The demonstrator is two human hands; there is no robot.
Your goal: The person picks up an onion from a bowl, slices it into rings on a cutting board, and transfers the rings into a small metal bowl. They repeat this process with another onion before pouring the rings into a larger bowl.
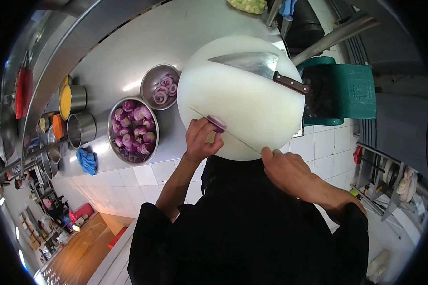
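At the far left of the steel bench (128, 42) stand metal pots, one with yellow contents (65, 101) and, just beside it, another pot (89, 128). A crumpled blue cloth (86, 161) lies near the bench's edge. Next comes a perforated colander (117, 148) full of peeled red onions (137, 129), and beside it a smaller steel bowl (150, 85) with onion rings (165, 90) in it.

Then comes the round white cutting board (252, 104). Over its near part, the left hand (202, 139) pinches a red onion piece (217, 124) between thumb and fingers. The slim knife (240, 141) crosses the board at the piece, seen nearly edge-on, so how deep it has cut cannot be told. The right hand (285, 171) is wrapped around its handle, which is mostly hidden.

The step in hand looks like slicing. The next cut would call for a steady pinch, fingertips clear of the edge, and an even slice thickness.

Toward the board's far right lies a broad-bladed knife (249, 62) with a dark riveted handle (290, 83), and beyond it stands a green bin (359, 92).
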